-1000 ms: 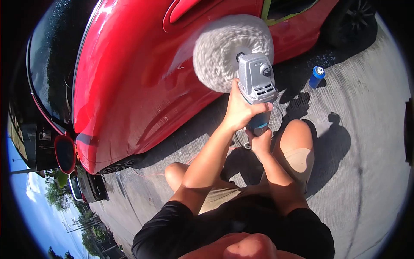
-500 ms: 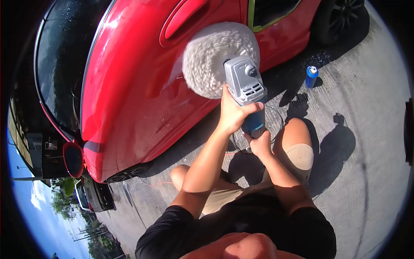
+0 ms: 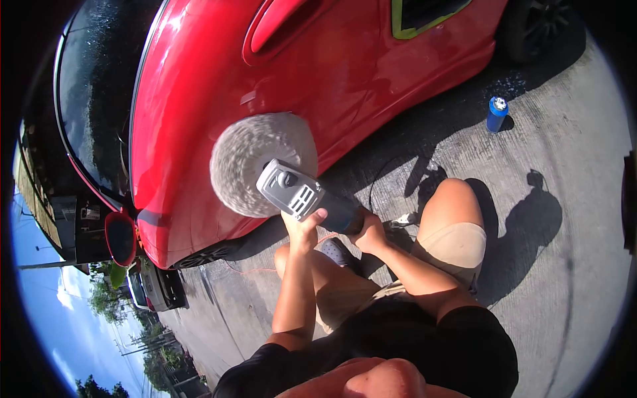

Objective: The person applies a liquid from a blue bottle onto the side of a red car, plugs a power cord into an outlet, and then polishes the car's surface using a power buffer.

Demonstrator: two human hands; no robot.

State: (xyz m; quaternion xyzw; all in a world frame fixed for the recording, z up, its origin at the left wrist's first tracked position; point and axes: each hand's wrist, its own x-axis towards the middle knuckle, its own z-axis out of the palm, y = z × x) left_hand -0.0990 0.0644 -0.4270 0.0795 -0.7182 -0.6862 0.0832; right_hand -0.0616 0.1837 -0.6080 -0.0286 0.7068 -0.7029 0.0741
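Observation:
A power polisher (image 3: 292, 191) with a grey head and dark blue body is held in both hands. Its round white woolly pad (image 3: 260, 159) lies against the lower side panel of a red car (image 3: 332, 79), left of the frame's centre. My left hand (image 3: 303, 229) is wrapped round the tool near its head, the thumb over the casing. My right hand (image 3: 369, 232) grips the rear end of the body. Parts of the fingers of both hands are hidden by the tool.
A blue bottle (image 3: 496, 115) stands on the concrete (image 3: 524, 265) at the right. A wheel (image 3: 534, 30) is at upper right, a side mirror (image 3: 121, 239) at left. My bent knees flank a cable and an orange cord. Another car (image 3: 149, 285) is parked beyond.
Both hands have moved the polisher left and down across the image, along the red panel. The tool now lies more sideways. The view has shifted slightly.

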